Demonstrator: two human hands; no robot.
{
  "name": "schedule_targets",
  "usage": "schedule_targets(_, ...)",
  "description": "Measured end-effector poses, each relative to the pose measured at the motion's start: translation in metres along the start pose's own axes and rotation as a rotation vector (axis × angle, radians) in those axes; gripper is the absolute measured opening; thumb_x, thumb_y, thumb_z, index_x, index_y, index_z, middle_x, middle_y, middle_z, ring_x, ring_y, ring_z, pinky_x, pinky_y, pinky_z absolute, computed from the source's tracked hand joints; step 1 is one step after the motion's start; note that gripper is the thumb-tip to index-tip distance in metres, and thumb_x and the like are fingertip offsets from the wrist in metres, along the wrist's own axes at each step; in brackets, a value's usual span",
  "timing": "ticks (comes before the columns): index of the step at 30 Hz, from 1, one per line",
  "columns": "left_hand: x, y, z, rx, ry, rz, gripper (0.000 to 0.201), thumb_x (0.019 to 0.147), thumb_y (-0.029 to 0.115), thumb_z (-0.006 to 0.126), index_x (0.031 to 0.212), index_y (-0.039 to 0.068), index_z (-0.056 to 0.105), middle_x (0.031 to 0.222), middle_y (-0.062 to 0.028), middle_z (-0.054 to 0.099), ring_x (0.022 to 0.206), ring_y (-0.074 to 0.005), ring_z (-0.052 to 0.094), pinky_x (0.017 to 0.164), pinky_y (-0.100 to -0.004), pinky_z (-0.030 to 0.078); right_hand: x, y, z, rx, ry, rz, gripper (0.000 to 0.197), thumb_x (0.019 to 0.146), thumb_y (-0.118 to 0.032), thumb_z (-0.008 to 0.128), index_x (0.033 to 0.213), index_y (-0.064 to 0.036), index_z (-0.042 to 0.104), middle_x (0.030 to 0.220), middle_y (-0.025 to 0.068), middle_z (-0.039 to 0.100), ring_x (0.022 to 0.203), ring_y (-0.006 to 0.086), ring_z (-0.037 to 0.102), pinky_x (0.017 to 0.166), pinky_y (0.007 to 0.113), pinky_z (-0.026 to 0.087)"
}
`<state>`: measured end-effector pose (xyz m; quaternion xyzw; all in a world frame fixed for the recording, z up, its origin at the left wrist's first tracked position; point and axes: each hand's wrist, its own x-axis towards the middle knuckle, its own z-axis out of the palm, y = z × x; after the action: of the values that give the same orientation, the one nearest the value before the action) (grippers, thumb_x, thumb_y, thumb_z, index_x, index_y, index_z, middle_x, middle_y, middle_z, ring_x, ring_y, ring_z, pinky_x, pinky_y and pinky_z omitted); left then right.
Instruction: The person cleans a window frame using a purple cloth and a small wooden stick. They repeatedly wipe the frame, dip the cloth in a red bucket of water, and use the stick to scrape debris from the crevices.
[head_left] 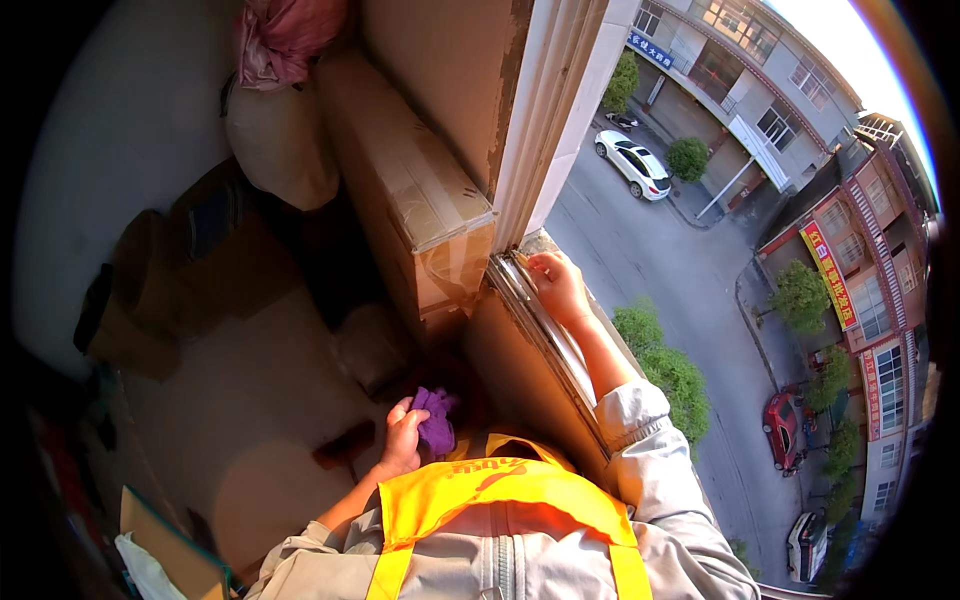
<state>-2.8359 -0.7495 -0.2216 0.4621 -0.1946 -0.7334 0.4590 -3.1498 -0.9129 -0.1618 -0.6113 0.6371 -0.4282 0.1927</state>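
My left hand is closed on a crumpled purple cloth, held low in front of my body. Out to the right, my right hand reaches to the corner of the window sill track, beside the upright window frame. Its fingers are bent together at the track's end. Whatever is between those fingertips is too small to make out. A yellow apron covers the front of my grey jacket.
A long taped cardboard box stands against the wall beside the window. Sacks and other boxes lie in shadow at the left. Beyond the sill is a drop to a street with a white car, trees and buildings.
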Motion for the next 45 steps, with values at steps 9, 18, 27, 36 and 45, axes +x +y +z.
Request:
schedule_targets(9,-0.019,-0.007,0.014,0.045,0.001,-0.053,0.019,0.082,0.001,0.054,0.098,0.001,0.064,0.089,-0.0059,0.067,0.082,-0.0153,0.062,0.079,-0.0270,0.050,-0.025,0.007,-0.065,1.434,0.456,0.511,0.014,0.094,-0.009,0.065,0.108,-0.0057,0.064,0.078,-0.0010,0.057,0.054,0.0029,0.045,0.042,0.022,0.031)
schedule_targets(18,-0.017,0.003,0.004,0.233,0.074,-0.002,0.018,0.082,0.002,0.054,0.097,0.001,0.064,0.092,-0.0070,0.068,0.083,-0.0167,0.063,0.078,-0.0276,0.051,-0.035,-0.028,-0.054,-0.297,-0.273,0.056,0.021,0.085,-0.013,0.064,0.105,-0.0100,0.071,0.093,0.0145,0.066,0.089,0.0336,0.066,0.082,0.042,0.052)
schedule_targets(27,-0.011,-0.008,-0.005,-0.062,0.057,0.030,0.018,0.083,0.000,0.056,0.099,-0.001,0.063,0.094,-0.0087,0.068,0.085,-0.0181,0.064,0.079,-0.0295,0.052,0.005,-0.022,-0.014,-0.328,-0.153,-0.046,0.017,0.084,-0.006,0.063,0.099,-0.0073,0.070,0.090,0.0161,0.063,0.083,0.0349,0.064,0.077,0.040,0.052)
schedule_targets(36,-0.006,-0.003,0.010,0.125,-0.017,-0.052,0.019,0.083,0.001,0.056,0.100,-0.002,0.064,0.095,-0.0098,0.069,0.085,-0.0187,0.064,0.080,-0.0283,0.051,-0.007,0.006,0.003,0.054,0.084,-0.099,0.018,0.083,-0.007,0.068,0.101,-0.0093,0.069,0.088,0.0116,0.065,0.084,0.0266,0.065,0.077,0.037,0.052)
schedule_targets(45,-0.005,-0.004,0.008,0.107,0.015,-0.088,0.016,0.083,0.002,0.054,0.096,0.000,0.064,0.090,-0.0089,0.068,0.081,-0.0190,0.065,0.079,-0.0295,0.054,-0.031,-0.017,-0.061,0.398,-0.060,0.296,0.013,0.091,-0.008,0.065,0.103,-0.0031,0.068,0.080,0.0007,0.062,0.058,0.0076,0.051,0.054,0.025,0.043)
